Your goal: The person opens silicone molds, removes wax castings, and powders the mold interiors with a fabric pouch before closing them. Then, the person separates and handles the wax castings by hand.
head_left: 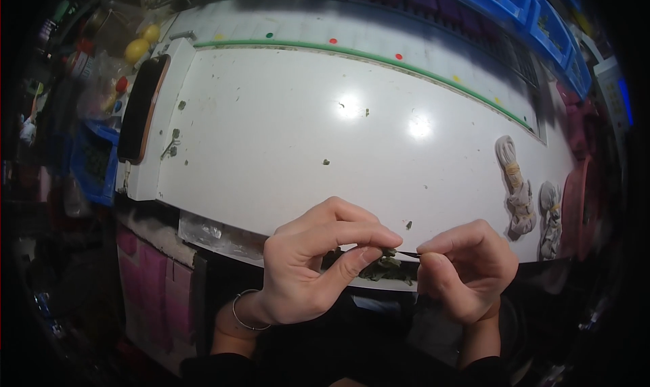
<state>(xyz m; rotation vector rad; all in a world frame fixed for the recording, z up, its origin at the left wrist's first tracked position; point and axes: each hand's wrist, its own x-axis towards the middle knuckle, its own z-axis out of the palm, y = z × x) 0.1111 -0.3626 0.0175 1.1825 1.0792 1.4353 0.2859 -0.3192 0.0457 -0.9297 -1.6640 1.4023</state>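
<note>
Near the front edge of the white table (pixel 284 137), my left hand (pixel 308 265) pinches a small green leafy piece (pixel 388 252) between thumb and forefinger. My right hand (pixel 467 268), just beside it, has thumb and forefinger closed on a thin dark strip (pixel 409 254). This strip reaches toward the green piece; whether it is a tool or a stem I cannot tell. Under the fingertips, dark green leafy scraps (pixel 389 273) lie along the table's front edge, partly hidden by my left hand. A bracelet (pixel 238 312) circles my left wrist.
Small green crumbs (pixel 326 162) dot the tabletop. A dark phone (pixel 144 109) lies at the left end, beside a blue bin (pixel 101 157). Two bundled grey cloth pieces (pixel 520 201) are at the right. A green strip (pixel 352 52) edges the back; blue bins (pixel 501 1) stand beyond.
</note>
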